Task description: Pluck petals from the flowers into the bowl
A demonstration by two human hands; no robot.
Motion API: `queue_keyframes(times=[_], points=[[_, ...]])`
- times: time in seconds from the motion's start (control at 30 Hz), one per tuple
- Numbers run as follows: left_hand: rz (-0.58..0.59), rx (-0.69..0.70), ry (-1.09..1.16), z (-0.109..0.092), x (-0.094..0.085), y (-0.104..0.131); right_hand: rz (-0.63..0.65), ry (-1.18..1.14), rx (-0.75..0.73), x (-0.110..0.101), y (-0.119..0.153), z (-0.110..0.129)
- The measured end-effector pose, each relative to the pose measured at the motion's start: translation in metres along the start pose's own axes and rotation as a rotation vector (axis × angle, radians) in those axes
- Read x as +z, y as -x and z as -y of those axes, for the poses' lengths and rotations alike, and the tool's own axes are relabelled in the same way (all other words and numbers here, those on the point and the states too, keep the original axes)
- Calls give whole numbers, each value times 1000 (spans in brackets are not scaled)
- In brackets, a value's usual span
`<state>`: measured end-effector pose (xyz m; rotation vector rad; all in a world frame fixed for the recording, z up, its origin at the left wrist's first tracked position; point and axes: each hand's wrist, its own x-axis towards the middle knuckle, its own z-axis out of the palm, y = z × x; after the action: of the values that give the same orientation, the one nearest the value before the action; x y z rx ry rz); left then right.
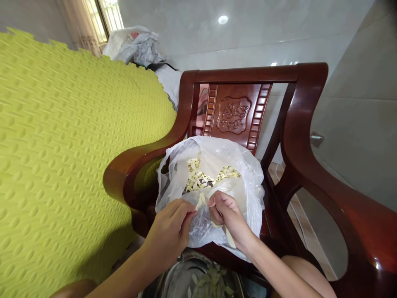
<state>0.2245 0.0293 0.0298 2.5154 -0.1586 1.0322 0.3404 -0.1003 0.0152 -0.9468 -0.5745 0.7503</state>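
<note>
A translucent white plastic bag (254, 186) stands open on the seat of a dark red wooden chair. Inside it lie many small pale yellow-green pieces (194, 180). Over the bag's near side, my left hand (173, 223) pinches the end of a thin pale strip (201, 200) between thumb and fingertips. Close to its right, my right hand (226, 211) is closed, with pale strips showing at its fingers and hanging below it. A metal basin (176, 275) sits below the hands, with green pods or strips (214, 281) in it.
The wooden chair (252, 75) has broad curved armrests on both sides of the bag. A yellow textured foam mat (62, 145) stands along the left. Plastic bags (133, 45) lie behind it near a window. A tiled wall is at the back.
</note>
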Motion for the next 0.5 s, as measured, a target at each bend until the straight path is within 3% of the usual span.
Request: queue_keyframes(times=[0.3, 0.5], points=[[-38, -1, -5, 7, -10, -13, 49, -78, 34, -3, 0, 4], [139, -287, 210, 0, -13, -21, -15, -86, 18, -6, -3, 14]])
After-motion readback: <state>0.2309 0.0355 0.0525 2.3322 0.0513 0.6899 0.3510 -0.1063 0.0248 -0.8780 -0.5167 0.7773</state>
